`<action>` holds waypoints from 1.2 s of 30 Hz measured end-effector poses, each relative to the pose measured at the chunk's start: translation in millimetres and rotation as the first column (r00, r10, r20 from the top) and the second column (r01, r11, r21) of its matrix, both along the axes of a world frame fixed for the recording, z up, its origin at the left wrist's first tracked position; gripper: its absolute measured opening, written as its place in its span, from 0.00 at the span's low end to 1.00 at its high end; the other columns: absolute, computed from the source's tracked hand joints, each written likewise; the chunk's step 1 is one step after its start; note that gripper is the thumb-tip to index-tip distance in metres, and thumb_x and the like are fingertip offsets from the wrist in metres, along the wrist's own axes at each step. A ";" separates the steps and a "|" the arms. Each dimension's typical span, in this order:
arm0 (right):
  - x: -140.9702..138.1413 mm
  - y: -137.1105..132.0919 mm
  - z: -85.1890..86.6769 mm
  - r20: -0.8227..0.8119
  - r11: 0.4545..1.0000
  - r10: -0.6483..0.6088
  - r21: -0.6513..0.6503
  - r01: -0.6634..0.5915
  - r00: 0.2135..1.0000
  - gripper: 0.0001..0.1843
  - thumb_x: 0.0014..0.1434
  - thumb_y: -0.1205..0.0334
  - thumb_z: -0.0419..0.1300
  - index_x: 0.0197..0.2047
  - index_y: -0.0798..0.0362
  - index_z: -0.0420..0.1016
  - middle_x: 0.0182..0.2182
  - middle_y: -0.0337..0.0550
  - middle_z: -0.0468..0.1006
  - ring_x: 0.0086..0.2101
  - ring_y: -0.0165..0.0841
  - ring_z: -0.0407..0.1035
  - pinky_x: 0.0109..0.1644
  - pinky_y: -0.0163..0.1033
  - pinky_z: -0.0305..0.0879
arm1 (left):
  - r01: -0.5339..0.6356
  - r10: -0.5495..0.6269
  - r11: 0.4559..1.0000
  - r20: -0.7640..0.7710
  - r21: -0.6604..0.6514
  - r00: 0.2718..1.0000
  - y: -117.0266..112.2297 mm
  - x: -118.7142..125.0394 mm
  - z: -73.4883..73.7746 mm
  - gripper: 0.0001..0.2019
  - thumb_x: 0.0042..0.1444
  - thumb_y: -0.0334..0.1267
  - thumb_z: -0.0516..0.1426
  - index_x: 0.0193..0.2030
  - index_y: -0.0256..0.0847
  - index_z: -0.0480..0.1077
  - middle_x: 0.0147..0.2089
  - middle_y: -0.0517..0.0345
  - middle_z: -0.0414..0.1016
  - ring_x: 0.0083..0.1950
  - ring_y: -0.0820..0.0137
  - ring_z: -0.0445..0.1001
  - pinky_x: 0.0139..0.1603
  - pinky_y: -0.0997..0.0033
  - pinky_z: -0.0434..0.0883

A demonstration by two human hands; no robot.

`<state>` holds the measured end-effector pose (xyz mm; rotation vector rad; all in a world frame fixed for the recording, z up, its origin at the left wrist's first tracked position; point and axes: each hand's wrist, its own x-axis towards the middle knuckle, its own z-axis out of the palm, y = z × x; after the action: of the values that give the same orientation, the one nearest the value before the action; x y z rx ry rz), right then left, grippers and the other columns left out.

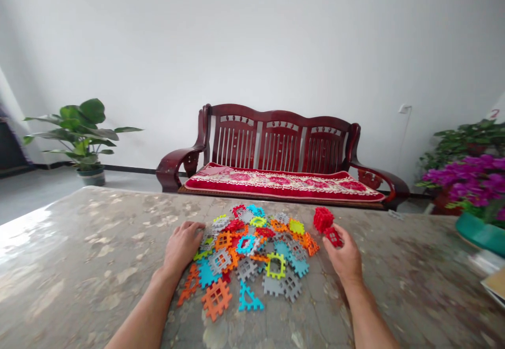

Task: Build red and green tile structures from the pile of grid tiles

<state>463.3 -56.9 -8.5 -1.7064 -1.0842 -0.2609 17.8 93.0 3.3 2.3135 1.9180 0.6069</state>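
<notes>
Many flat, bright plastic grid tiles [244, 254] with notched edges lie in a heap on the smooth, shiny worktop [79, 265]. My left hand [182, 246] rests loose at the heap's edge, holding nothing. My right hand [343, 257] has its fingers [328, 244] shut on a small red plastic grid piece [333, 237], just beside a red cube of joined grid tiles [323, 219]. Wide open room lies left of the heap.

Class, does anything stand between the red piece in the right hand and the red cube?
Nothing visible: the red piece in the right hand sits beside the red cube; the pile lies to their left.
</notes>
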 end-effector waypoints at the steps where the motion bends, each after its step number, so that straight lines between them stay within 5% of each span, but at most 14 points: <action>1: -1.2 0.5 1.2 -0.010 1.000 -0.009 0.018 0.009 1.000 0.30 0.51 0.46 0.60 0.53 0.53 0.72 0.49 0.53 0.78 0.48 0.44 0.71 0.56 0.50 0.65 | 0.000 0.000 1.000 0.000 0.002 1.000 0.5 -0.3 -0.5 0.18 0.61 0.41 0.48 0.51 0.49 0.76 0.55 0.54 0.74 0.56 0.60 0.71 0.57 0.63 0.67; 8: 1.0 15.0 19.3 -0.090 0.991 -0.085 0.099 0.094 0.992 0.36 0.51 0.42 0.60 0.58 0.55 0.69 0.52 0.56 0.76 0.51 0.45 0.71 0.59 0.50 0.63 | 0.000 0.000 1.000 0.013 0.018 1.000 2.4 -1.9 -2.9 0.17 0.60 0.41 0.49 0.50 0.50 0.77 0.54 0.56 0.75 0.55 0.62 0.72 0.57 0.66 0.67; 19: 20.2 57.2 59.2 0.127 0.981 -0.098 -0.156 0.118 0.987 0.34 0.51 0.47 0.60 0.58 0.54 0.69 0.49 0.55 0.79 0.48 0.46 0.73 0.53 0.49 0.65 | 0.022 -0.023 1.000 0.028 0.018 0.999 4.9 -4.0 -5.9 0.18 0.60 0.42 0.49 0.50 0.49 0.77 0.53 0.55 0.75 0.55 0.61 0.72 0.58 0.65 0.66; 28: 22.6 66.9 58.5 0.325 0.917 -0.133 -0.318 0.241 0.936 0.32 0.52 0.48 0.62 0.59 0.50 0.70 0.49 0.53 0.79 0.46 0.47 0.73 0.50 0.49 0.65 | 0.001 -0.002 1.000 0.028 0.015 1.000 2.9 -2.6 -4.2 0.17 0.60 0.40 0.49 0.49 0.49 0.77 0.54 0.55 0.75 0.55 0.61 0.72 0.57 0.65 0.67; 36: 19.9 58.7 58.3 0.326 0.903 -0.137 -0.348 0.254 0.935 0.33 0.53 0.50 0.61 0.60 0.53 0.69 0.52 0.55 0.77 0.48 0.50 0.71 0.50 0.52 0.65 | -0.002 0.002 1.000 0.024 0.000 1.000 1.7 -1.5 -2.9 0.18 0.61 0.41 0.48 0.50 0.49 0.76 0.55 0.54 0.74 0.55 0.60 0.72 0.57 0.63 0.67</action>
<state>483.2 1.8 49.8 -2.1903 -1.2383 -0.4682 16.3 94.6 0.4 2.2936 1.9098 0.6318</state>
